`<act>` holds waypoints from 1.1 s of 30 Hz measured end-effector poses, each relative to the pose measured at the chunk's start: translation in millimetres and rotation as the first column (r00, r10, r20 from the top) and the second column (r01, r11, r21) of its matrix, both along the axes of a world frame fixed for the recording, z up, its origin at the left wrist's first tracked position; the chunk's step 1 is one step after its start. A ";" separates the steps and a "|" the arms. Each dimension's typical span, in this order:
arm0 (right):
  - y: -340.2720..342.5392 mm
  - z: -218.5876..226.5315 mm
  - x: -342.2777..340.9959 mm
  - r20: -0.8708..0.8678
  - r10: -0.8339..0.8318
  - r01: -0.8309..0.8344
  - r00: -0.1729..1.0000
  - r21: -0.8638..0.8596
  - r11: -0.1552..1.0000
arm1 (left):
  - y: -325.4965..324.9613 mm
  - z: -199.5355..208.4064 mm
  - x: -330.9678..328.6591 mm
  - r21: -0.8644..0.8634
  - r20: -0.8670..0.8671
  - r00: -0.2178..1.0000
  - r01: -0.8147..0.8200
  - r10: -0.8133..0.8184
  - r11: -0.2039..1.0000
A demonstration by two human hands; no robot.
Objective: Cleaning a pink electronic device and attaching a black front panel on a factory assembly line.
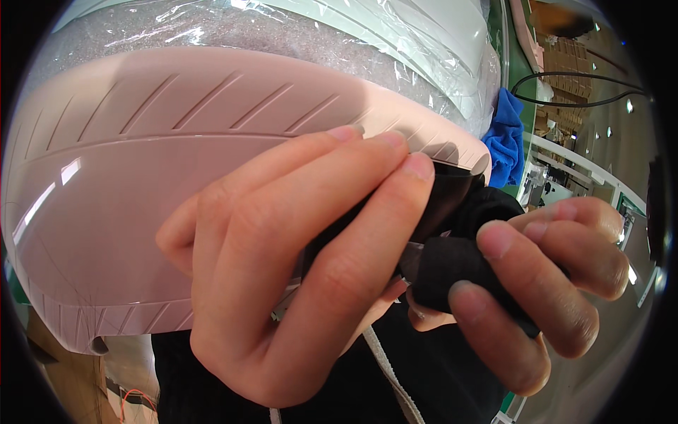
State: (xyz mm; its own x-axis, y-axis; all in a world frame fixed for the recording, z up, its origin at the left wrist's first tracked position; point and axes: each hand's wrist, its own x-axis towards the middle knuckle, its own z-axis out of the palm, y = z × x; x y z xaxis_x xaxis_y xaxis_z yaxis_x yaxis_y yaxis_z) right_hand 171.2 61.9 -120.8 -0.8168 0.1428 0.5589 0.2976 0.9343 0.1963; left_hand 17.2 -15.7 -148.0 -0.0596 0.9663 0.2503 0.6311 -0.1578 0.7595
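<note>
A large pink plastic shell [148,184] with slanted grooves along its rims reaches from the far left to the middle right. Around its right end are the bent fingers of my left hand [282,254], fingertips on the grooved rim and on a dark, smooth part [448,198] beside it. How far that dark part runs behind the fingers is hidden. To the right, my right hand [544,283] is closed on a soft black rolled piece [448,275], close to the dark part. Whether the two touch is hard to see.
Clear plastic film [282,35] covers a pale surface behind the shell. A blue cloth [505,138] lies beyond its right end, near a black cable loop [579,88]. Stacked brown boxes [568,71] stand farther right. A pale cord [388,374] hangs in front of my dark clothing.
</note>
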 end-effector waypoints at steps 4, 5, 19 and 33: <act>1.3 0.4 2.6 0.018 -0.004 0.004 1.000 0.002 1.000 | 2.4 -3.5 2.3 0.054 0.156 0.987 -0.043 0.034 0.998; 1.8 0.7 3.7 0.024 -0.006 0.006 1.000 0.004 1.000 | 2.7 -4.1 3.3 0.057 0.158 0.987 -0.040 0.031 0.998; 4.1 13.9 15.3 0.051 0.002 -0.003 0.999 0.006 1.000 | 1.5 0.1 4.5 -0.049 0.006 1.000 -0.025 0.025 0.999; 3.1 7.1 9.0 -0.017 -0.010 0.011 1.000 0.075 0.997 | 5.6 -2.3 6.0 -0.011 -0.025 1.000 0.000 -0.001 1.000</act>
State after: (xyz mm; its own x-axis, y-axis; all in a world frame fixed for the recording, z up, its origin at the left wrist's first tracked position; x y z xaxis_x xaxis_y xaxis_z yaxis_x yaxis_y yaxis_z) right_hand 180.2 65.0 -113.7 -0.8062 0.1084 0.5816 0.3113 0.9137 0.2612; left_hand 23.1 -10.2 -150.3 -0.0531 0.9690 0.2415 0.6497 -0.1501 0.7452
